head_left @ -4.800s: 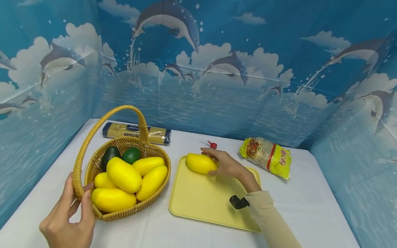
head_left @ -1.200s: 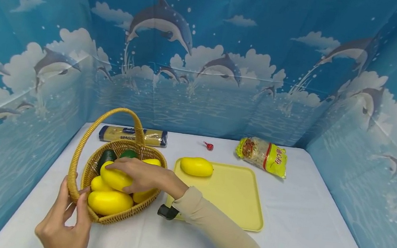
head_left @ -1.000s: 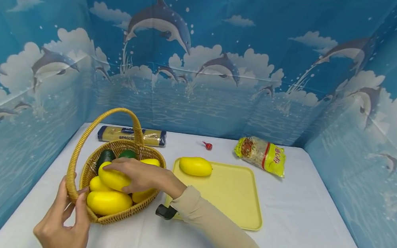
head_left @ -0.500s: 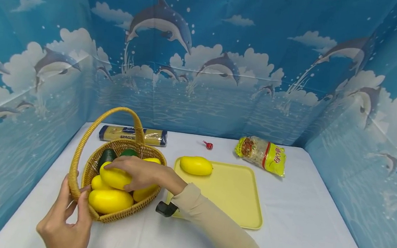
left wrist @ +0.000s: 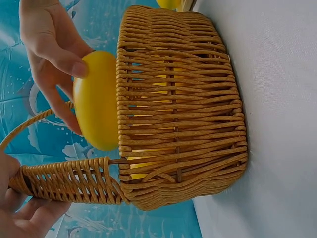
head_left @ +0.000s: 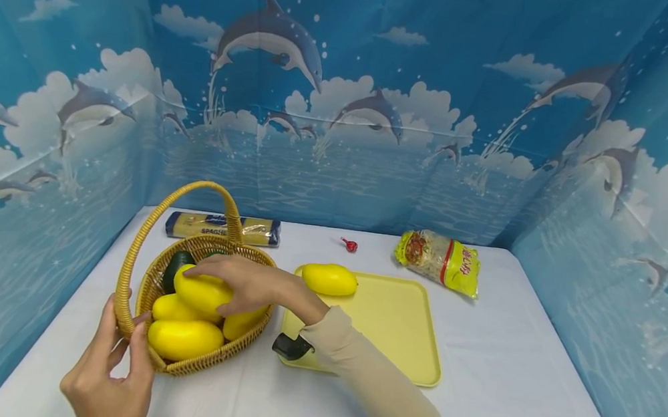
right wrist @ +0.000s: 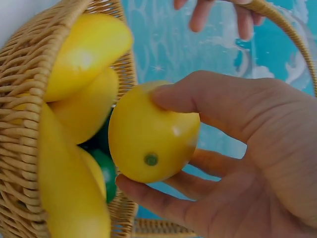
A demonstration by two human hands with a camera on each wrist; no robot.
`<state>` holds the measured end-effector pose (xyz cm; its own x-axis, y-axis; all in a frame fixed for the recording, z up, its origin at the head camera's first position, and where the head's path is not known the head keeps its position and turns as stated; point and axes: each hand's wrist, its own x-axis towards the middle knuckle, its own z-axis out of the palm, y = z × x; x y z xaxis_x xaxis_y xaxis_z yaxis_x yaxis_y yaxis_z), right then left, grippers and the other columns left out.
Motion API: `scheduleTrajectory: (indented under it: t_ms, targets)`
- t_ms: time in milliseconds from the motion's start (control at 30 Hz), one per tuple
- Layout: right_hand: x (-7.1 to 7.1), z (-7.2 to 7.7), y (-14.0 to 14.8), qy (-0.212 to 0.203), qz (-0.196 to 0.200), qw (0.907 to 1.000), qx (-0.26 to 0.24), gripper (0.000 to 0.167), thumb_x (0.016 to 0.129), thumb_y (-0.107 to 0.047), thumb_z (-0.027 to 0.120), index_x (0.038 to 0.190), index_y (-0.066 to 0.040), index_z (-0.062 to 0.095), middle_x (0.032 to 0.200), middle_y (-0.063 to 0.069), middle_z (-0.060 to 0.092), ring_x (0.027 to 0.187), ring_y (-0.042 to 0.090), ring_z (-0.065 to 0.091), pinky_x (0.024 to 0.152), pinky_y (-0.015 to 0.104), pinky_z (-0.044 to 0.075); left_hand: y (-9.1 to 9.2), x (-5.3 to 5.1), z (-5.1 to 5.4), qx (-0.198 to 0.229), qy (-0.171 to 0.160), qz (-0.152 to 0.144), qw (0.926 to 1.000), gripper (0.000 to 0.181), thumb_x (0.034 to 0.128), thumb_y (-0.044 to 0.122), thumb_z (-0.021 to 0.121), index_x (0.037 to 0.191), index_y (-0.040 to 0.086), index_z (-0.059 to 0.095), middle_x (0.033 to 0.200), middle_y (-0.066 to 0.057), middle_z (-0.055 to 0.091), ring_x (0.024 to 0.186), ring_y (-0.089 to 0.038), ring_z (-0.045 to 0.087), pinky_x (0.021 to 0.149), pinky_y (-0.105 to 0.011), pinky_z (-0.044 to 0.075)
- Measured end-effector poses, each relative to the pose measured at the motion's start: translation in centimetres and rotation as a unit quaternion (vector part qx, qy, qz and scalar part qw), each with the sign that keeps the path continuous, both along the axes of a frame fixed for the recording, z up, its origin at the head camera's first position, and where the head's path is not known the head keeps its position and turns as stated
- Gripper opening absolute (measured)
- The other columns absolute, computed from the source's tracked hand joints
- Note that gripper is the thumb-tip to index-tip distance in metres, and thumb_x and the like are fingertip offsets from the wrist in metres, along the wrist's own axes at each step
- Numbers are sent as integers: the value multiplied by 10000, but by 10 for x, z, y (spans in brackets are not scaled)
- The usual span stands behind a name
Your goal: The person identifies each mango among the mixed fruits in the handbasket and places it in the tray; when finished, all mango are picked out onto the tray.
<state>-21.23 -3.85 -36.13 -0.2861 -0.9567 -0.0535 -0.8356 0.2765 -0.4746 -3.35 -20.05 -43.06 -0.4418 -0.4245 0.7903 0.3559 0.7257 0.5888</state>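
Note:
A wicker basket (head_left: 223,357) stands on the left, full of yellow mangoes (head_left: 185,340) and dark green avocados (head_left: 178,269). My left hand (head_left: 115,375) pinches the lower end of its arched handle (head_left: 134,263) between thumb and fingers. Over the basket, my right hand (head_left: 245,285) grips the topmost mango (head_left: 202,292), thumb on one side and fingers on the other. In the left wrist view that mango (left wrist: 96,101) sits at rim height, partly above it. The right wrist view shows the mango's green stem end (right wrist: 151,159) facing the camera.
A yellow tray (head_left: 382,334) lies right of the basket, with one mango (head_left: 329,280) at its back left corner. Behind are a spaghetti pack (head_left: 193,225), a red wrapped lollipop (head_left: 350,245) and a yellow-ended food bag (head_left: 440,261). Dolphin-print curtains enclose the table.
My right hand let go of one mango on the tray, moved left to the basket and took another. That mango has just risen slightly. My left hand stays on the handle.

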Motion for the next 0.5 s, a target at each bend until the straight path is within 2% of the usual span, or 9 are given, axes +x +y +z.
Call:
scheduleTrajectory:
  t_ms: [233,500]
  targets:
    - [6,14,23,-120,59,9985,-526,744,977,-65,794,1637,-72,451,1707,119,413,1610,256,332,1339,323,269,4,2,8,-14,-26,2,10000,601,881,-186,742,1458,-45,647,1341,-244,718,1137,159,641,890,-40,493]
    - [13,21,66,-390,-176,9933,-1072,730,963,-11,775,1627,-85,479,1723,115,387,1611,271,328,1336,383,300,5,2,7,2,-233,138,9996,648,857,-208,760,1469,-33,643,1351,-215,721,1127,185,627,887,-33,485]
